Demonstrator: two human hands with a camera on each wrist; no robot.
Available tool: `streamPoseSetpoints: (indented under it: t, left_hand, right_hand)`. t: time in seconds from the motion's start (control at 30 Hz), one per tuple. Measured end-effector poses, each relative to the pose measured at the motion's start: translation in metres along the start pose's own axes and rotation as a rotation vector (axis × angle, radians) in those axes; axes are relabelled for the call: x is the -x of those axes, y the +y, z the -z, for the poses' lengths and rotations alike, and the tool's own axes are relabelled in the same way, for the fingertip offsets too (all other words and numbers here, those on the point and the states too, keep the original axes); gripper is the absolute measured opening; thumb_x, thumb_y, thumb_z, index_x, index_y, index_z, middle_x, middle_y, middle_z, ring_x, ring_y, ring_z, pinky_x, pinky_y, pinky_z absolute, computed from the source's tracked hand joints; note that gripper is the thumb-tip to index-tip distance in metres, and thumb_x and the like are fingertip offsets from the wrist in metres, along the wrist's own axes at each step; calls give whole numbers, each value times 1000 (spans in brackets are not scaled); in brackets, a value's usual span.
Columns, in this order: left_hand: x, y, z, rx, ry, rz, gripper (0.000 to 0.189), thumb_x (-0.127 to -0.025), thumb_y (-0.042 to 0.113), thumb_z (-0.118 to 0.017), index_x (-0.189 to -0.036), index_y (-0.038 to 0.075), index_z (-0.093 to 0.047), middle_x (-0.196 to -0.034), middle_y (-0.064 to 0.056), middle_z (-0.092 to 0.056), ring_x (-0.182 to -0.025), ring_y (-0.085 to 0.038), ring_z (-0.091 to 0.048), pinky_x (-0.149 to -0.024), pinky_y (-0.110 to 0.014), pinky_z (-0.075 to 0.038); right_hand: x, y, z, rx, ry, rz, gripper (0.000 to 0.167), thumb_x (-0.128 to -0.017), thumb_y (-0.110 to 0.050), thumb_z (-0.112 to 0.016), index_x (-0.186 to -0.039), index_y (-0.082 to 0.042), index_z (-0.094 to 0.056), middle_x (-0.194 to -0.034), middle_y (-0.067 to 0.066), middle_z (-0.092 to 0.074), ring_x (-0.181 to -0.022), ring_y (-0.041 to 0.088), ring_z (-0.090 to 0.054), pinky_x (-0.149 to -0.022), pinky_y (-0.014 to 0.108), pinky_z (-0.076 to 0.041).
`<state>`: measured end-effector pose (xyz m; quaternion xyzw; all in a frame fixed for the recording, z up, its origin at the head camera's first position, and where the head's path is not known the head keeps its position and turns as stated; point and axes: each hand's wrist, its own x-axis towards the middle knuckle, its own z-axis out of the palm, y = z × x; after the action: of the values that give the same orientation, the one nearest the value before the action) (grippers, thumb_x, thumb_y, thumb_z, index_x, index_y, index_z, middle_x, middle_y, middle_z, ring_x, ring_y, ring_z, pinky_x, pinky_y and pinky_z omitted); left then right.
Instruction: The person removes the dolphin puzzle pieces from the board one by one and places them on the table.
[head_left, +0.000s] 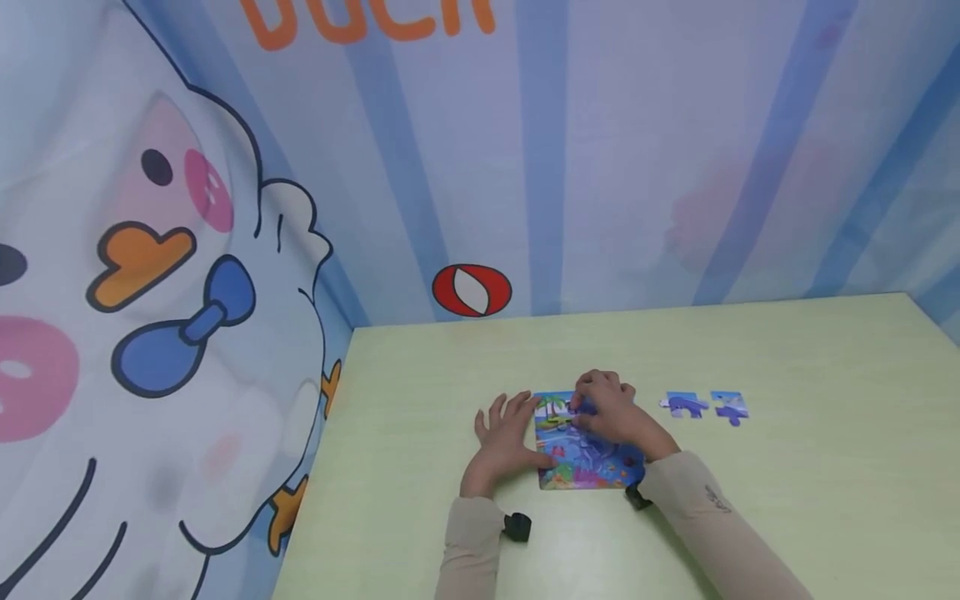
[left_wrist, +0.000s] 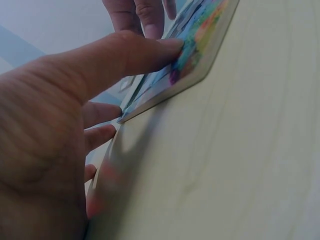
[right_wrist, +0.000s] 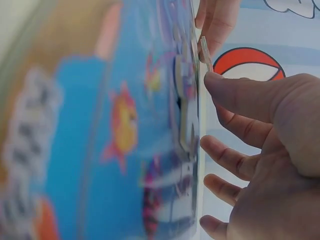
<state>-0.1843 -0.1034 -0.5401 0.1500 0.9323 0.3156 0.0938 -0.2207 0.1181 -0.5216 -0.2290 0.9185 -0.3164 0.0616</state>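
A colourful sea-scene jigsaw puzzle (head_left: 573, 467) lies on the table. My left hand (head_left: 504, 446) is at its left side with fingers spread; in the left wrist view the thumb (left_wrist: 150, 54) rests on the puzzle's face and the fingertips reach its far edge. Over the upper part of the puzzle is my right hand (head_left: 611, 408). In the right wrist view its thumb and forefinger pinch a thin puzzle piece (right_wrist: 205, 54), seen edge-on. An open gap with raised edges shows in the puzzle (right_wrist: 182, 107) beneath that hand, which hides part of the picture.
To the right, two loose puzzle pieces, a left one (head_left: 684, 405) and a right one (head_left: 730, 407), lie apart on the pale table (head_left: 825, 483). A printed cloth backdrop (head_left: 615, 167) stands behind the table and along its left side. Each wrist bears a small black camera.
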Motion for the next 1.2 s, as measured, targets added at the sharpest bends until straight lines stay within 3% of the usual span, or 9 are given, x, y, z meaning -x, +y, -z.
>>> streamPoseSetpoints:
  t: [0.83, 1.2]
  left_hand:
    - [2, -1, 0, 24, -11, -17, 91, -76, 35, -86, -155, 18, -44, -163, -4, -29, -152, -39, -5, -113, -69, 5]
    - [2, 2, 0, 21, -20, -13, 90, -78, 36, -85, -156, 18, -43, -164, -3, -29, -152, -38, -3, -113, -68, 7]
  right_hand:
    - [24, 22, 25, -53, 87, 26, 10, -94, -6, -70, -91, -13, -63, -135, 28, -48, -130, 54, -28, -93, 75, -19]
    - [35, 34, 43, -46, 97, -23, 8, -94, -4, -68, -92, -11, -63, -135, 29, -47, -131, 57, -25, -93, 73, -18]
